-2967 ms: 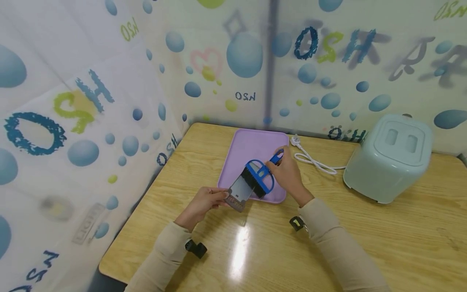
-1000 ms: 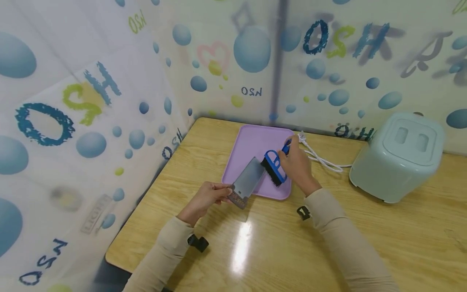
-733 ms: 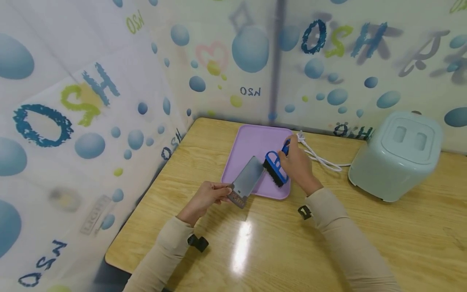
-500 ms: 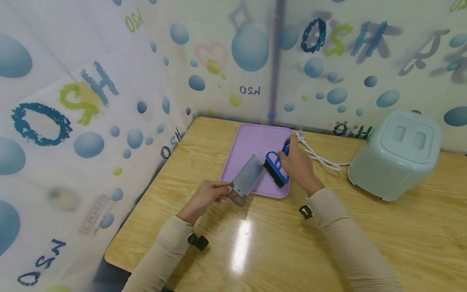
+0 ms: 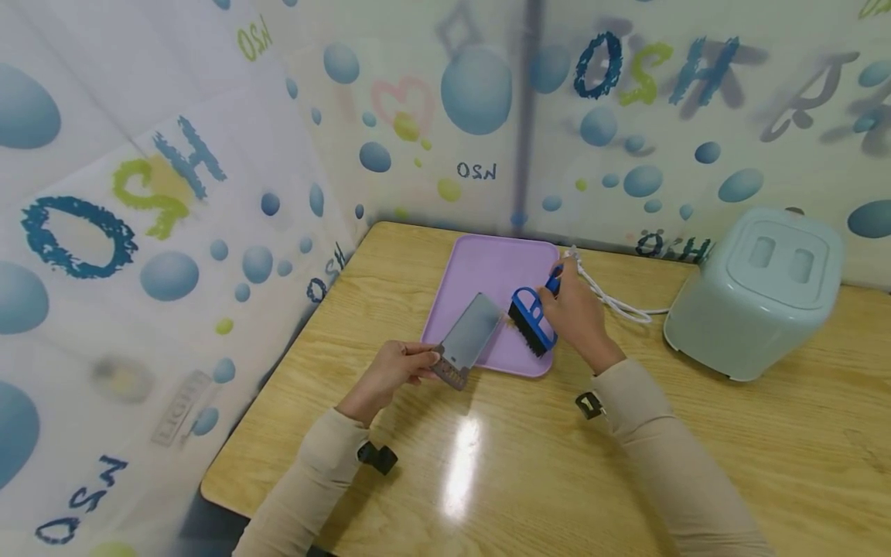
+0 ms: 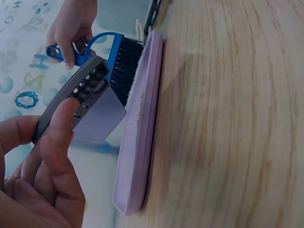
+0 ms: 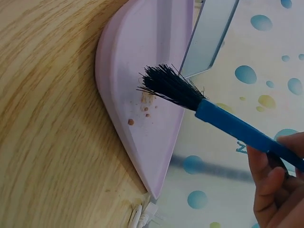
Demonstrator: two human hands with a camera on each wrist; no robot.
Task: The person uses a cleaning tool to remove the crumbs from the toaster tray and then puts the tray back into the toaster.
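My left hand [image 5: 390, 375] pinches a flat crumb tray [image 5: 476, 329] by its grey slotted end, thumb on top. Its smooth panel slants over the purple tray [image 5: 480, 263]. In my right hand [image 5: 578, 313], the fingers grip the handle of a blue hand brush [image 5: 530, 331] with black bristles. The brush is just right of the crumb tray, bristles low over the purple tray. Brown crumbs [image 7: 131, 122] lie on the purple tray near the bristles in the right wrist view. The left wrist view shows the crumb tray raised above the purple tray's rim.
A pale green toaster [image 5: 752, 302] stands at the right of the wooden table [image 5: 529, 464]. Its white cord ends in a plug [image 7: 151, 209] beside the purple tray's back right corner. Patterned curtains [image 5: 476, 166] enclose the back and left sides.
Three seconds ago the brush lay across the crumb tray's panel. It has since moved right, off the panel, and slightly farther right in the last half second. The left hand stays nearly still.
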